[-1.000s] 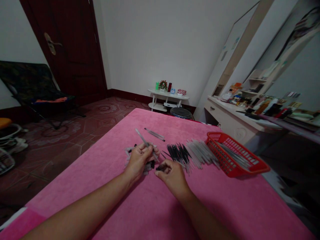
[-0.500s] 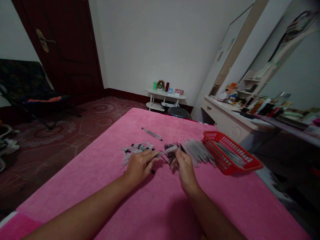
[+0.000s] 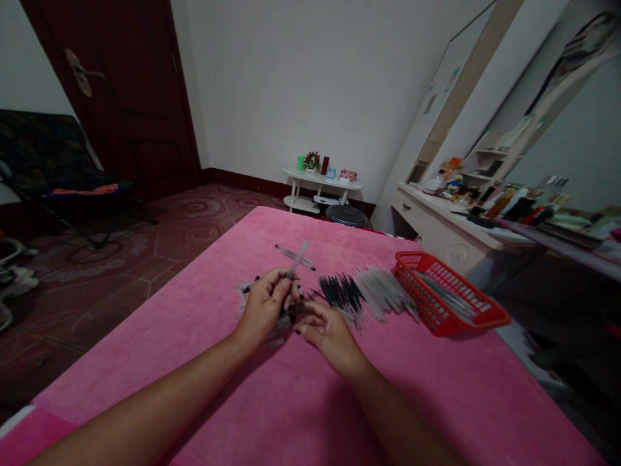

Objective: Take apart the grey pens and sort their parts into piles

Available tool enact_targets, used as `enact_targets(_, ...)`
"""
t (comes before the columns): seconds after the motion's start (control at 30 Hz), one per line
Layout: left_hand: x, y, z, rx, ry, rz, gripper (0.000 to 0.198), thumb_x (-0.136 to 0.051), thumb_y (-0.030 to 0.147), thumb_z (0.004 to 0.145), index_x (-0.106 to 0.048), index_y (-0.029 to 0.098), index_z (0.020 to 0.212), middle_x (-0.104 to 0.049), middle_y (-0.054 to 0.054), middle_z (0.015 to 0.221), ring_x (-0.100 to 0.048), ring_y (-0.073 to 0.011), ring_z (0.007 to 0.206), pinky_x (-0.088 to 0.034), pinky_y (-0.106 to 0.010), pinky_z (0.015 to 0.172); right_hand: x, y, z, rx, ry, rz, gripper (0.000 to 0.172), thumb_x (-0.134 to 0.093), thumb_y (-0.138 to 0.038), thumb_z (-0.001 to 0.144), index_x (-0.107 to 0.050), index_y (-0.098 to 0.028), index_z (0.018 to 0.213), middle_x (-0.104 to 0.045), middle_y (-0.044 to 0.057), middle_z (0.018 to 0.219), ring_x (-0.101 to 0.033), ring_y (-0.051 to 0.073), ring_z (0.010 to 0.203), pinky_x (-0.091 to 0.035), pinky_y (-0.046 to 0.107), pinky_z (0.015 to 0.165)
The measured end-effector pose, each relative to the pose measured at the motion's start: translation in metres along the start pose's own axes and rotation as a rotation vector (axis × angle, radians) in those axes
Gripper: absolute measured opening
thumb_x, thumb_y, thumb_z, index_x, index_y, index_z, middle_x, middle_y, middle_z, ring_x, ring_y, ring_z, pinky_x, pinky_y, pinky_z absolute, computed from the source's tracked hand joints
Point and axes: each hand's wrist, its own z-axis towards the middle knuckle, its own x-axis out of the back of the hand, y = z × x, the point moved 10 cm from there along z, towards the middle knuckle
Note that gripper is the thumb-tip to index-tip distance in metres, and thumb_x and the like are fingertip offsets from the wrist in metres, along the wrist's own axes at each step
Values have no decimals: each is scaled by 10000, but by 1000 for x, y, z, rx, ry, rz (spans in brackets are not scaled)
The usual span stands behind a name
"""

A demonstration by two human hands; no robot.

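My left hand [image 3: 266, 299] is closed around a clear pen barrel [image 3: 298, 257], which tilts upward away from me. Just to its right, my right hand [image 3: 326, 329] has its thumb and curved fingers apart. Its fingertips are at a pile of clear and black pen caps [image 3: 277, 340], partly covered by both hands. A small black piece shows by the right thumb tip. Black-tipped pen refills [image 3: 341, 292] lie in a bunch beyond the right hand, beside a row of clear barrels [image 3: 385, 292]. Two assembled pens [image 3: 301, 260] lie farther back.
A red plastic basket [image 3: 478, 317] holding more pen parts stands at the right of the pink cloth [image 3: 204, 362]. Beyond the table are a dark round stool [image 3: 346, 215] and a small white stand [image 3: 320, 181]. A cluttered dresser [image 3: 436, 217] is at the right, a folding chair [image 3: 53, 162] at the left.
The barrel has gone from lying between both hands to upright in my left hand. My right hand has moved left from the refills to the caps, uncovering the refills.
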Motion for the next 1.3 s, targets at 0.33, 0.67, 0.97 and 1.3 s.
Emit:
enact_targets(0.33,12,10,5,26,141,-466,182,-609,329,830,-562,158,873,-371,83,543,-221,-25,395,-184,-126,363,-24,2,-8,-47,-97,29,412,-661,-236,690,-609,-165,1093,-646,33,841,-560,108,633,-385,217,535)
enact_targets(0.67,21,-6,13,160,222,-724,57,-594,168,830,-569,138,788,-560,5,677,-448,-37,486,-391,-118,445,-25,5,-13,-95,-96,-135,83,-572,-154,698,-625,-143,760,-558,-28,582,-483,74,472,-375,188,448)
enact_targets(0.97,41,-25,18,345,320,-671,101,-541,174,870,-642,175,868,-637,-3,773,-607,-94,644,-524,-219,599,90,-29,3,25,303,-871,80,-609,-164,700,-686,-156,718,-649,40,637,-546,144,584,-322,236,522)
enact_targets(1.3,-5,-42,-2,429,-15,-367,190,-599,277,834,-663,144,954,-674,-52,768,-632,-140,610,-504,-254,555,120,-38,1,30,442,-1101,187,-638,-192,717,-713,-148,882,-707,110,865,-628,229,801,-390,294,670)
